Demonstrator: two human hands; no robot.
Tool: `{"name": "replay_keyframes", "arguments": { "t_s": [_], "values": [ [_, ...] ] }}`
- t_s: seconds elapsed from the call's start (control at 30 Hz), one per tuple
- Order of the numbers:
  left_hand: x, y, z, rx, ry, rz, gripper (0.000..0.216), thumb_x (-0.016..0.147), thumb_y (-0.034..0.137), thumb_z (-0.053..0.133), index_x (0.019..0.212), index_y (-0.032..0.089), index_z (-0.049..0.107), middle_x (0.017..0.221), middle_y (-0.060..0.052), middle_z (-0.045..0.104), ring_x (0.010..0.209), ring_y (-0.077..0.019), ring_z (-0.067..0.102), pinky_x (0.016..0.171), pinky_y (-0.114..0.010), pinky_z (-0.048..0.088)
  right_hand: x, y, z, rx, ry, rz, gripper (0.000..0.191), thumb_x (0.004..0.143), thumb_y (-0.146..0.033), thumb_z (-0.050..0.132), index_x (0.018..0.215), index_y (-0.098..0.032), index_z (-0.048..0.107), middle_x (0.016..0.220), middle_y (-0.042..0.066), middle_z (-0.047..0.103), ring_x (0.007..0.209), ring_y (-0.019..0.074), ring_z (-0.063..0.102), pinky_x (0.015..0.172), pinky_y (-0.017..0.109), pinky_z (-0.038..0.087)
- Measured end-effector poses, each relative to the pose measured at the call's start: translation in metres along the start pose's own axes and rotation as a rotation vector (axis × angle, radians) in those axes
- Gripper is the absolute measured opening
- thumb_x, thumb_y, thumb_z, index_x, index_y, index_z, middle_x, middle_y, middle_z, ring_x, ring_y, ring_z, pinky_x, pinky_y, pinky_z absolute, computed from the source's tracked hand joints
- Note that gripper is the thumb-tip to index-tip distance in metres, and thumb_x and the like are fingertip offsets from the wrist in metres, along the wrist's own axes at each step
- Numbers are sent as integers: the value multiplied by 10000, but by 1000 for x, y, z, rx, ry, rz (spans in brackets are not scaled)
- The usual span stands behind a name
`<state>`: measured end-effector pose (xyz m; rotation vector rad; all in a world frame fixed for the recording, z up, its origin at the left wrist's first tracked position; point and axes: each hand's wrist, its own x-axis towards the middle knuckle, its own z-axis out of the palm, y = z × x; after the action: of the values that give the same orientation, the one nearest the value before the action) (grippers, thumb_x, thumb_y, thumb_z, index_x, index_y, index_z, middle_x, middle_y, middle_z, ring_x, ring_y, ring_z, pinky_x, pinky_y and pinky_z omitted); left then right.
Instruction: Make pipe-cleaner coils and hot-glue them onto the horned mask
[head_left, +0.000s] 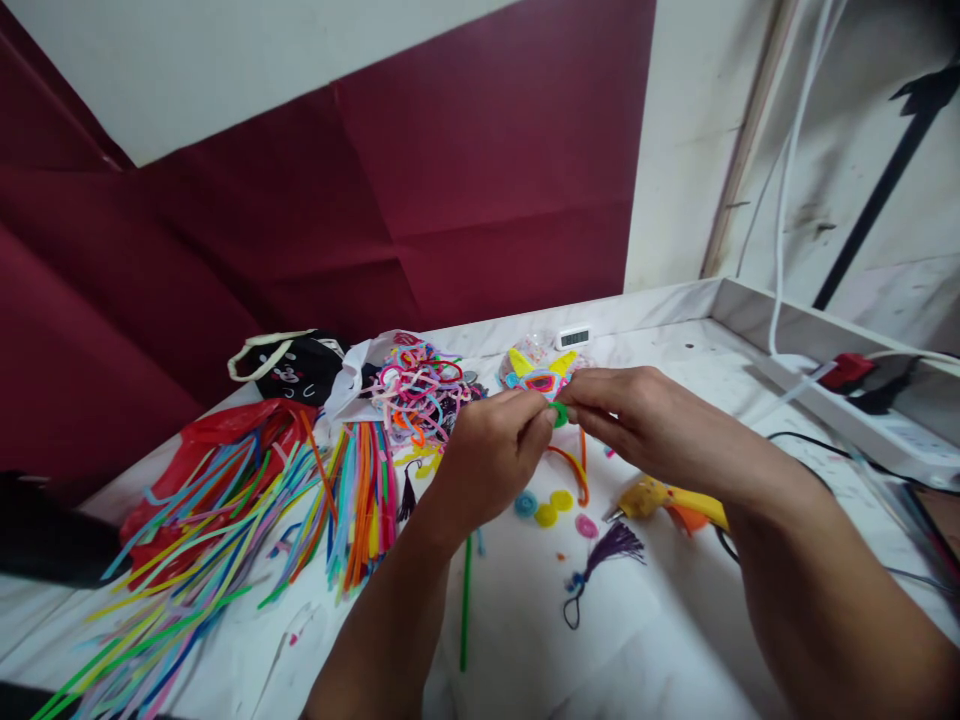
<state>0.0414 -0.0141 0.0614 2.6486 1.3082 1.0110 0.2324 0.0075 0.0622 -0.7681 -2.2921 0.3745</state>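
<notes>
Between the fingertips of both hands is a small green pipe cleaner coil (559,414). My left hand (495,445) pinches it from one side, and my right hand (637,412) closes on the other side. Just beyond them lies a colourful pipe cleaner piece with yellow pointed ears (541,380). An orange pipe cleaner (577,475) curves on the table below my hands. Nearer to me are a blue coil (526,503), yellow coils (547,515) and a pink coil (586,526). A straight green pipe cleaner (466,610) lies by my left forearm.
Many loose pipe cleaners (225,560) spread over the left, some on a red bag (195,450). Bent ones heap up (420,385) behind. A purple tassel (615,545) and yellow glue gun (652,497) lie to the right. A power strip (862,420) runs along the right edge.
</notes>
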Motion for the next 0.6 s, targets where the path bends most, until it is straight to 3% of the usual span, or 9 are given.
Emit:
{"name": "replay_keyframes", "arguments": {
  "t_s": [0.33, 0.6],
  "values": [
    [0, 0, 0, 7, 24, 2, 305, 932, 209, 483, 634, 174, 426, 580, 47, 420, 553, -94, 417, 566, -256, 274, 1, -1, 2, -11, -10, 50, 178, 935, -227, 508, 830, -175, 642, 705, 3, 589, 643, 130, 490, 615, 268, 350],
    [0, -2, -7, -278, -46, -103, 254, 968, 322, 462, 800, 170, 579, 630, 50, 504, 585, -90, 452, 601, -227, 344, 1, 1, -2, 219, 2, 132, 211, 913, -271, 555, 746, -167, 632, 643, -30, 510, 606, 103, 438, 543, 237, 332]
  ]
}}
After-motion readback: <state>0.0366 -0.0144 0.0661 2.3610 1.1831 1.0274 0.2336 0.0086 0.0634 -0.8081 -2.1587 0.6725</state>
